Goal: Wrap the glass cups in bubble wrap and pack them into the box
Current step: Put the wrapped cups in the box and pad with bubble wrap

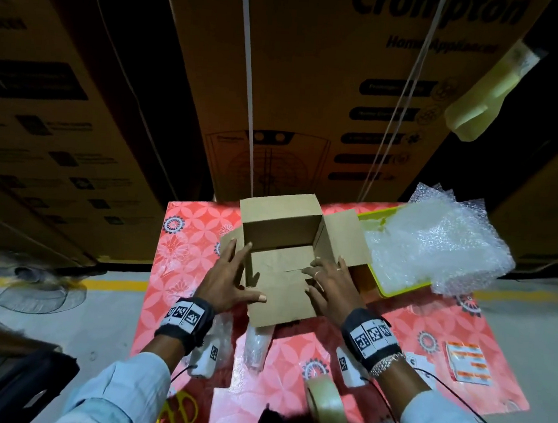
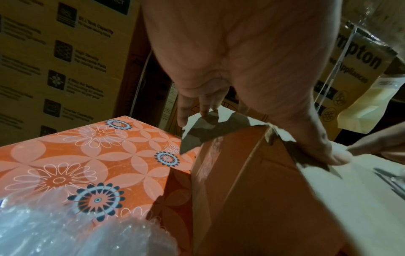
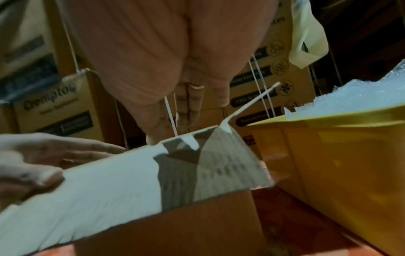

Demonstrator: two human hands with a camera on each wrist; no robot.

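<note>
Box [image 1: 282,244] sits mid-bench [image 1: 188,258], flaps up. Left hand [image 1: 230,280] and right hand [image 1: 331,287] rest on its near rim, fingers straight, clamping nothing. Cardboard likely light, stiff; best held by the walls. Wrapped cup [image 1: 256,348] near; bubble wrap [image 1: 440,242] over yellow tray [image 1: 394,288], right. Tape roll [image 1: 326,409] crowds the near edge.

Both arms are extended forward. The left hand [image 1: 228,282] and right hand [image 1: 331,289] are laid flat, fingers straight and spread, thumbs turned inward; wrists are banded.

Brown box [image 1: 283,231] open on table, flaps up; bubble wrap [image 1: 440,245] heaped right; wrapped cup [image 1: 256,348] lying just in front.
</note>
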